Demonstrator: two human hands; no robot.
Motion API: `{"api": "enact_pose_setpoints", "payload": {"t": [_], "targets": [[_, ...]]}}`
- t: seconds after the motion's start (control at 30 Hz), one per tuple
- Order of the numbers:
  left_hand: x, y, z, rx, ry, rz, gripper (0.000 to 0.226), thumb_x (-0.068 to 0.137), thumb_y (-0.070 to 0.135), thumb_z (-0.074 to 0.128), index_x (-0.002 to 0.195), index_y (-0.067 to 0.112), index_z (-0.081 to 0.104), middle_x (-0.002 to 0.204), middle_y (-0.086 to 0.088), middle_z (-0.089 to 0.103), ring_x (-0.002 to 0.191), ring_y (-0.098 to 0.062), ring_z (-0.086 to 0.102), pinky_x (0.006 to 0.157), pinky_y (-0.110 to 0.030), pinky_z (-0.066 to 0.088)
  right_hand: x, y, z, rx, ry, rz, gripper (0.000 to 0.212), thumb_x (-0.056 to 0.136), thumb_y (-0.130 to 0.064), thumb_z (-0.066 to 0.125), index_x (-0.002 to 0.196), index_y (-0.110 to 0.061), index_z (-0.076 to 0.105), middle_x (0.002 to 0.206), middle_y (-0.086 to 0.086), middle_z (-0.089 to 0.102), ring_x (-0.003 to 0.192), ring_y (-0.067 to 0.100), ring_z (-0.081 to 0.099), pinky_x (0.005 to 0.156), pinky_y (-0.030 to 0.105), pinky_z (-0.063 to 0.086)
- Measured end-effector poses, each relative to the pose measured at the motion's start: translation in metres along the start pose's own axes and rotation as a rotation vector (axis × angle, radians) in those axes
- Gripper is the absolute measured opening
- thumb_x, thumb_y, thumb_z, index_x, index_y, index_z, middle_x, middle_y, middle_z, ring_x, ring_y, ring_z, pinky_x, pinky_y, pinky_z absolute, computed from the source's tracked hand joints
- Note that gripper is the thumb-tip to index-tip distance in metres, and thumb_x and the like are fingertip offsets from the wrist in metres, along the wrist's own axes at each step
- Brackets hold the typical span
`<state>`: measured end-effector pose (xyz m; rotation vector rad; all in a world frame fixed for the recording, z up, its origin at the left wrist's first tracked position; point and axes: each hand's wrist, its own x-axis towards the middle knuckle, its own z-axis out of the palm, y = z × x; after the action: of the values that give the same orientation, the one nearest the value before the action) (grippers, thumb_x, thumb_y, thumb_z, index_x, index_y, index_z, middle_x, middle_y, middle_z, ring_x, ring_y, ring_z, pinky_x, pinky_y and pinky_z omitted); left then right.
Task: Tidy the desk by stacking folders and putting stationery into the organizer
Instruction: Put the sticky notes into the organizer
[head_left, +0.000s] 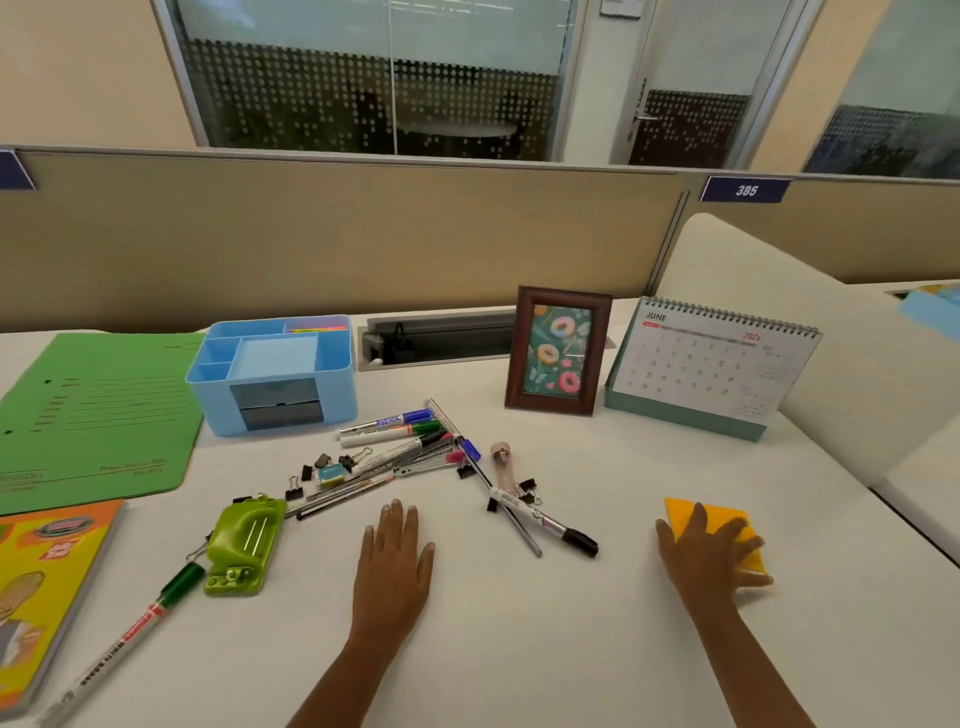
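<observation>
- From my seat, the blue organizer (275, 370) stands at the back left of the desk (519, 649), its left side just beside the green folder (98, 415).
- Its back-right slot holds something pink and orange, too blurred for me to name; the wide middle tray shows pale blue, and a dark drawer sits in the front wall.
- The folder lies flat and closed, with printed lines and two punch holes along its left edge.
- A yellow-and-orange notebook (47, 587) lies near the folder's front edge.
- Loose markers (395, 441), some capped blue, green and pink, lie piled in front of the organizer, with black clips (322, 461) scattered among them.
- A green punch (244, 545) lies beside a green-capped marker (124, 639) at front left.
- My left hand (392, 561) rests flat on the desk, fingers straight and close together, holding nothing.
- My right hand (711, 556) lies on a yellow pad (680, 512) at right, fingers spread across it.
- A frame (558, 351) and a calendar (711, 364) stand upright at the back right.
</observation>
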<state>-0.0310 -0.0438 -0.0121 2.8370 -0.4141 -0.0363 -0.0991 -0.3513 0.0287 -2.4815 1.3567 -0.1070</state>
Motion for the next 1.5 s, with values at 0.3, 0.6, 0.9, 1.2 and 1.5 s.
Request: {"api": "enact_pose_setpoints", "payload": {"t": [0.3, 0.6, 0.9, 1.2, 1.5], "targets": [[-0.005, -0.003, -0.004, -0.087, 0.013, 0.0, 0.119, 0.064, 0.069, -0.035, 0.142, 0.006, 0.03, 0.15, -0.014, 0.022, 0.139, -0.028, 0.023, 0.108, -0.031, 0.007, 0.007, 0.0, 0.003, -0.187, -0.033, -0.069, 0.057, 0.093, -0.044, 0.037, 0.137, -0.008, 0.03, 0.137, 0.033, 0.031, 0.124, 0.049, 0.033, 0.103, 0.05, 0.033], [-0.007, -0.004, -0.018, -0.099, 0.022, 0.002, 0.13, 0.051, 0.072, -0.041, 0.144, 0.01, 0.023, 0.153, -0.01, 0.017, 0.141, -0.022, 0.015, 0.107, -0.025, 0.001, 0.003, -0.002, 0.009, -0.141, 0.058, -0.502, 0.022, 0.049, 0.002, 0.067, 0.046, -0.002, 0.045, 0.028, 0.01, 0.043, 0.018, 0.022, 0.042, 0.022, 0.023, 0.035], [0.004, -0.026, -0.066, -0.001, 0.139, 0.021, 0.068, 0.098, 0.041, 0.008, 0.112, 0.004, 0.063, 0.118, -0.018, 0.063, 0.107, -0.033, 0.061, 0.082, -0.042, 0.049, -0.017, -0.072, -0.055, 0.026, 0.427, -0.609, 0.014, 0.068, 0.012, 0.049, 0.059, 0.002, 0.048, 0.036, 0.01, 0.043, 0.024, 0.024, 0.045, 0.035, 0.013, 0.025], [0.022, -0.09, -0.101, -0.134, 0.26, -0.109, 0.061, 0.089, 0.039, 0.024, 0.122, -0.001, 0.055, 0.133, -0.022, 0.049, 0.127, -0.037, 0.041, 0.104, -0.046, 0.032, -0.058, -0.164, -0.043, 0.331, 0.233, -0.926, 0.016, 0.086, 0.001, 0.055, 0.099, 0.009, 0.061, 0.088, 0.027, 0.067, 0.076, 0.038, 0.066, 0.067, 0.04, 0.054], [0.029, -0.167, -0.116, -0.222, 0.324, -0.318, 0.037, 0.097, 0.016, 0.042, 0.128, -0.001, 0.05, 0.141, -0.02, 0.041, 0.134, -0.033, 0.031, 0.108, -0.045, 0.025, -0.106, -0.262, -0.025, 0.453, 0.263, -1.232, 0.04, 0.085, -0.031, 0.04, 0.097, -0.004, 0.066, 0.088, 0.015, 0.071, 0.075, 0.03, 0.067, 0.062, 0.032, 0.055]]}}
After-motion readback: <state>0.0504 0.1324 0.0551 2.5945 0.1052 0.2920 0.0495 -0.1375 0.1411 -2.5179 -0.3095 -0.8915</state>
